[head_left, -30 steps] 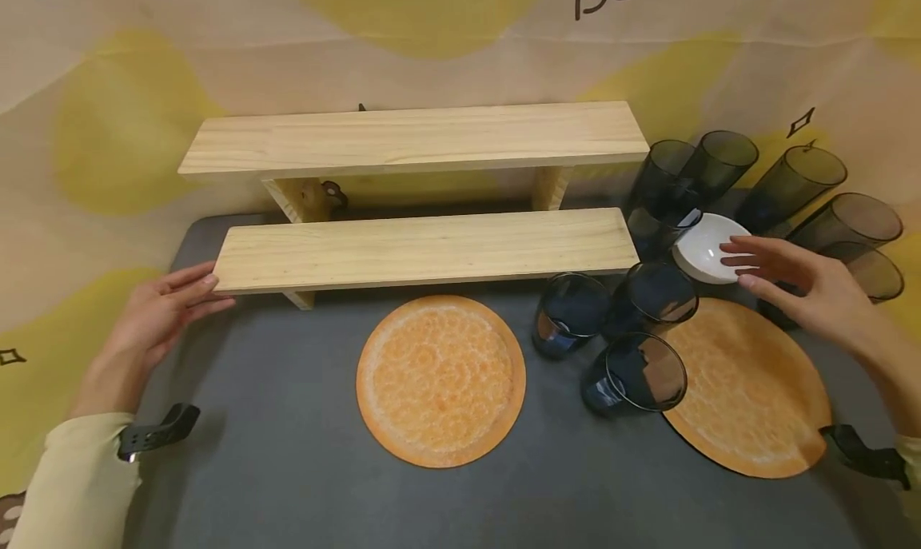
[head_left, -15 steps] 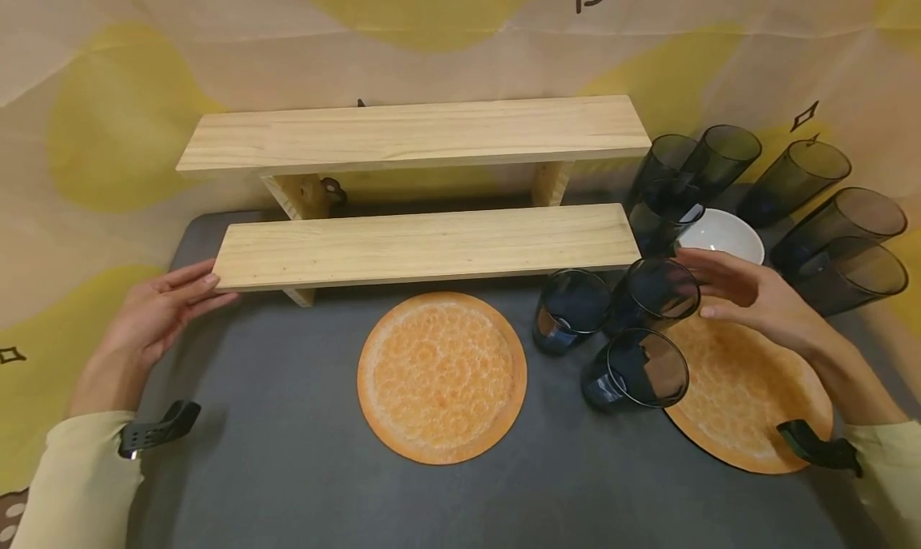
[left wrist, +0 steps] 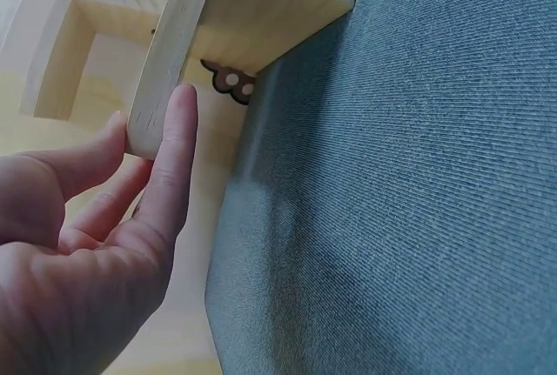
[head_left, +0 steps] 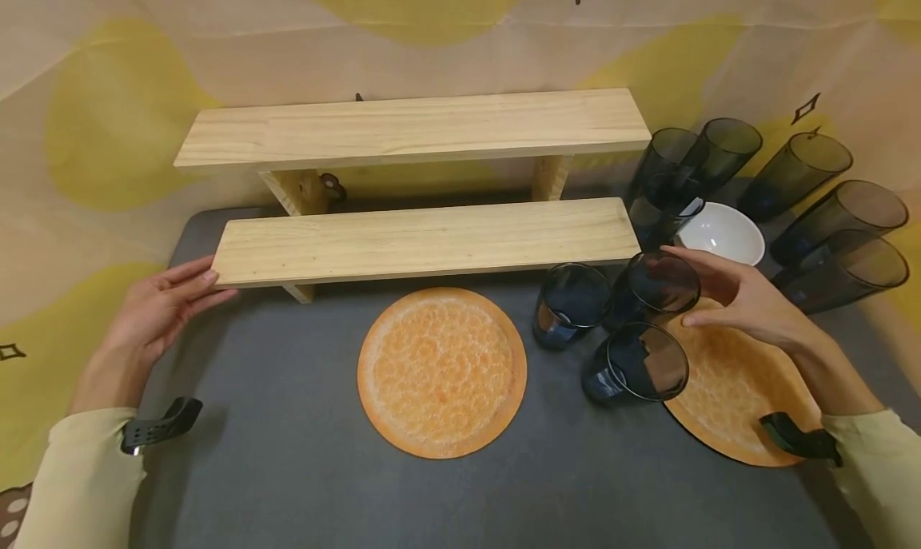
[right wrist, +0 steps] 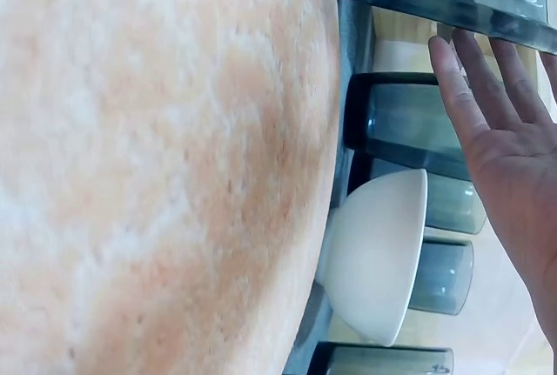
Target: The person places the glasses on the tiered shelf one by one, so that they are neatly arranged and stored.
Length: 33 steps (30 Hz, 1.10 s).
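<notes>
**Left hand pinching a shelf, right hand spread beside a smoky tumbler**

In my head-camera feed, a two-tier pale wooden shelf [head_left: 424, 245] stands on a dark grey table [head_left: 288, 453] before a yellow-patterned backdrop [head_left: 424, 13]. The person's left hand [head_left: 161, 309] pinches the left end of the lower tier, thumb on one face and fingers on the other. I judge that this grip steadies the shelf; the jutting end offers an easy hold.

The right hand [head_left: 751, 303] is beside a smoky glass tumbler [head_left: 651, 281], near the lower tier's front right corner. Thumb and fingers are apart, fingertips by the glass's far rim and thumb by its right side, a spacing that seems to suit the round wall. I cannot tell whether skin meets glass.

Two matching tumblers [head_left: 633, 365] stand upright close by, making a cluster probably placed within easy reach.

A white bowl [head_left: 722, 233] sits beyond the right hand among taller smoky glasses [head_left: 787, 183], seemingly kept aside. A round placemat [head_left: 442, 373], patterned like baked bread, lies in front of the shelf; a second placemat [head_left: 741, 405] lies to the right, partly hidden by the hand and glass.
</notes>
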Each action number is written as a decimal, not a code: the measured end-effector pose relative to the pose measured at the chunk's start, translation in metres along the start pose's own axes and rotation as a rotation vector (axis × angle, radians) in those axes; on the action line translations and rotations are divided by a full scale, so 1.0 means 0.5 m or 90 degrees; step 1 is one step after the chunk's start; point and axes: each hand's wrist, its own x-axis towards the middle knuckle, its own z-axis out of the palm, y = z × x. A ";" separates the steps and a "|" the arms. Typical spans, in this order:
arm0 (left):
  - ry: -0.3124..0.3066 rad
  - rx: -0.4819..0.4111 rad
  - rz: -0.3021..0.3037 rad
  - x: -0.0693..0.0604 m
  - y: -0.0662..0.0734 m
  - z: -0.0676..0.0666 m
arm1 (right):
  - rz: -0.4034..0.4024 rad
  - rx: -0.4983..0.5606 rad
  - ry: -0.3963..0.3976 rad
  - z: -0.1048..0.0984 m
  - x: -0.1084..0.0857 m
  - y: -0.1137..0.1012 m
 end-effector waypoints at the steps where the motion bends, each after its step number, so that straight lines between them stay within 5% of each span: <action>1: 0.001 -0.003 -0.001 0.001 0.000 0.000 | -0.003 0.003 0.001 0.001 0.002 0.001; 12: -0.006 -0.007 -0.001 0.001 0.001 0.000 | 0.011 0.006 0.037 0.012 0.002 -0.006; 33: -0.004 -0.026 -0.001 0.001 0.000 0.002 | 0.093 -0.134 0.150 0.035 -0.006 -0.035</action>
